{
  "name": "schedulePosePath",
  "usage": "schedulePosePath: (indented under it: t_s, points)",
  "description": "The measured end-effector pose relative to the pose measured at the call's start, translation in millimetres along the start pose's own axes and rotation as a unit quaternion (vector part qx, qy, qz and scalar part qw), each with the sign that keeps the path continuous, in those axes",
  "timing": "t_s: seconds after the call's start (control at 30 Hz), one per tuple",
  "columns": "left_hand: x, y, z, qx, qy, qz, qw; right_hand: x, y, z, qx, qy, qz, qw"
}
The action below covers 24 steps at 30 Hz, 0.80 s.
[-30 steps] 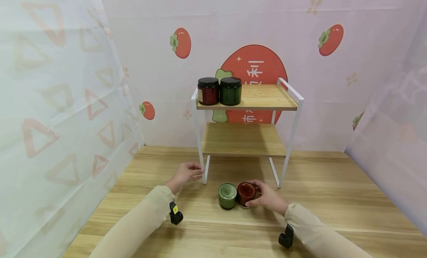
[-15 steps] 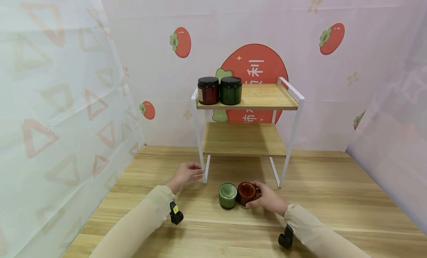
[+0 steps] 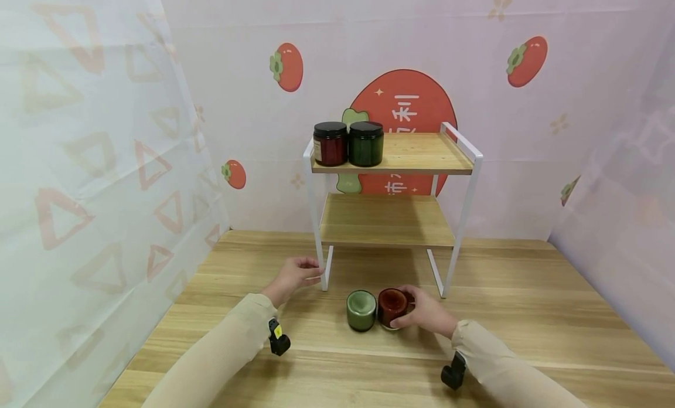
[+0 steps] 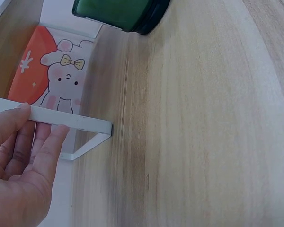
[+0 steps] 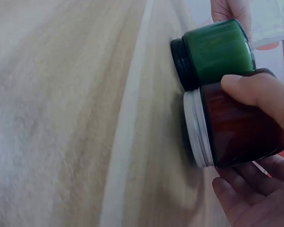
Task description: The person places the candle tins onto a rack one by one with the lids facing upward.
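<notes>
My right hand (image 3: 428,314) grips a brown-red glass jar (image 5: 246,125) standing upside down on its silver lid, thumb on one side and fingers on the other. Close on its left, a green glass jar (image 3: 361,310) also stands upside down, on a black lid. With thumb and fingers, my left hand (image 4: 26,163) pinches the front left leg (image 4: 78,120) of a white-framed shelf rack, low near the tabletop. Both jars are just in front of the rack (image 3: 387,220).
On the rack's top board, a dark red jar (image 3: 330,144) and a dark green jar (image 3: 366,144) with black lids stand side by side at the left. The wooden table (image 3: 506,320) reaches to printed cloth walls behind and at the sides.
The brown-red jar has shifted very slightly right in my right hand, opening a narrow gap from the green jar in the head view. My left hand stays on the rack leg.
</notes>
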<state>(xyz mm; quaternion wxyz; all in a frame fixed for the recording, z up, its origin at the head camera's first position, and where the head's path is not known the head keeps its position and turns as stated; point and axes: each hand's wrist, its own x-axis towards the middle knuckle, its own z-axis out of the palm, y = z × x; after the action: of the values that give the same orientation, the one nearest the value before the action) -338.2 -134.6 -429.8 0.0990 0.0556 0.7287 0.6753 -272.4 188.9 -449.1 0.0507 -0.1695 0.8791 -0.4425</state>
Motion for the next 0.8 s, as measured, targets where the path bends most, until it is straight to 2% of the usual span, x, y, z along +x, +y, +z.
schedulePosePath:
  t_s: [0.23, 0.53, 0.67, 0.8]
  points:
    - [1.2, 0.4, 0.0, 0.001, -0.003, 0.003, 1.0, -2.8, -14, -16, 0.06, 0.032, 0.01, 0.9976]
    - [0.4, 0.0, -0.6, 0.0, 0.001, 0.003, 1.0, -7.5, -51, -39, 0.144, 0.069, -0.064, 0.9851]
    - [0.9, -0.3, -0.4, 0.002, -0.003, 0.002, 1.0, -9.5, -62, -45, 0.157, 0.077, -0.088, 0.9806]
    - [1.5, -0.9, -0.6, 0.003, -0.007, 0.003, 1.0, -11.4, -70, -50, 0.152, 0.083, -0.093, 0.9804]
